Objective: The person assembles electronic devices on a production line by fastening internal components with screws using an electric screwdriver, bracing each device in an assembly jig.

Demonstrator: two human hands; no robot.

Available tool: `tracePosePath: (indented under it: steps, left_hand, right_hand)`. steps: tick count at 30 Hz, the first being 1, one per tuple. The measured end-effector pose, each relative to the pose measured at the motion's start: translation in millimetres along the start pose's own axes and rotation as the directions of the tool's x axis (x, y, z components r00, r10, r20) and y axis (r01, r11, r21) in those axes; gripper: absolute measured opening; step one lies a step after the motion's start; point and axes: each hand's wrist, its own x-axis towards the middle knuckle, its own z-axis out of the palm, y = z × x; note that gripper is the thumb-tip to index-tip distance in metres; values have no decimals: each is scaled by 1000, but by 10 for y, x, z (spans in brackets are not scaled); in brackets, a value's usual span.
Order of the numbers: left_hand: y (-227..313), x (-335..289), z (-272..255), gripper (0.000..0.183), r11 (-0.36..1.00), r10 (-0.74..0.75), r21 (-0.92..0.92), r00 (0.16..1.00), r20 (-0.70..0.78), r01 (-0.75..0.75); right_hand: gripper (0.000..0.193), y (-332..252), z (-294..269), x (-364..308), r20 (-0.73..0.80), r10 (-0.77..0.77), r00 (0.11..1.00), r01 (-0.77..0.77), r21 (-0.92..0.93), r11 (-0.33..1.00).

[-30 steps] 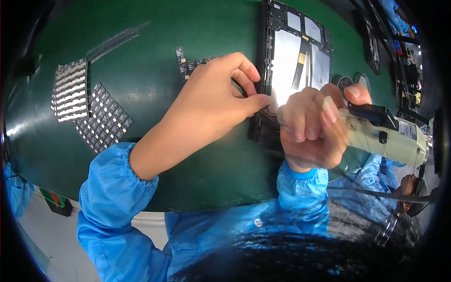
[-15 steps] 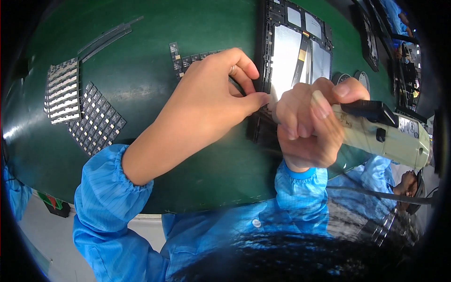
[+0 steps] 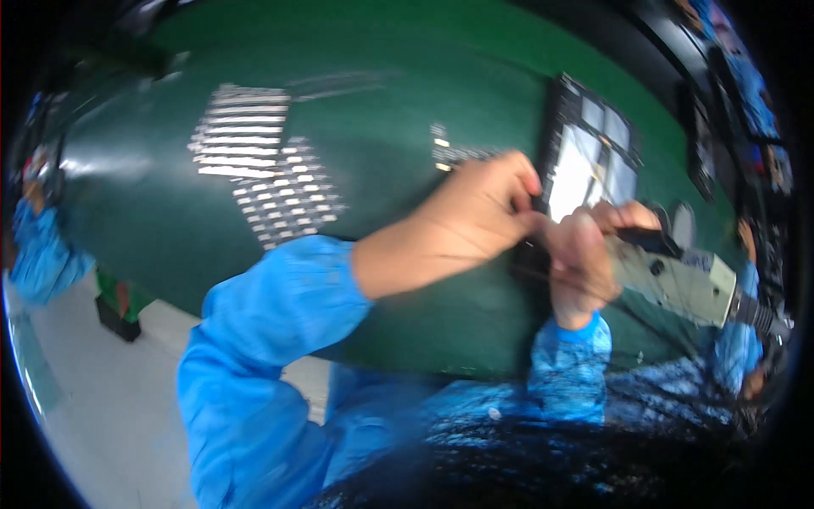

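My right hand [image 3: 585, 259] is wrapped round a cream and black electric screwdriver [image 3: 678, 284], which lies slanted with its cable end toward the right. My left hand [image 3: 475, 204] is closed in a pinch beside the near left edge of a black device frame [image 3: 553, 127] with silver panels. Its thumb tip comes close to the fingers of my right hand. What the pinch holds, if anything, is hidden. The screwdriver's tip is covered by my right hand. Motion blurs the picture.
Beyond my left hand lies a narrow dark strip of small parts [image 3: 462, 154]. Farther left on the green table [image 3: 381, 110] are a stack of white-striped strips [image 3: 246, 127] and a dotted dark panel [image 3: 288, 195]. Other people in blue sleeves [image 3: 51, 263] sit at both sides.
The whole view has swung, so table, device and hands appear farther right and lower. Both hands stay by the device's near left edge, and the right still grips the electric screwdriver.
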Motion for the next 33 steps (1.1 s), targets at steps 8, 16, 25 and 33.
tracePosePath:
  steps: [8, 16, 25, 33]
  left_hand:
    - [110, -206, -122, 26, 961, 143, 239, 990, 12, -142]
    - [769, -627, 105, 66, 554, -51, 824, 983, 176, -119]
    - [299, -318, 782, 53, 235, 282, 915, 924, 259, -329]
    - [468, 1280, 550, 53, 207, 486, 920, 851, 198, -332]
  right_hand:
    - [33, 38, -11, 68, 195, -90, 977, 71, 101, 992]
    - [35, 113, -133, 68, 163, -49, 985, 69, -117, 991]
    - [57, -772, -1284, 444, 145, -247, 958, 174, 392, 904]
    - [25, -834, -2015, 351, 23, -221, 975, 200, 338, 919]
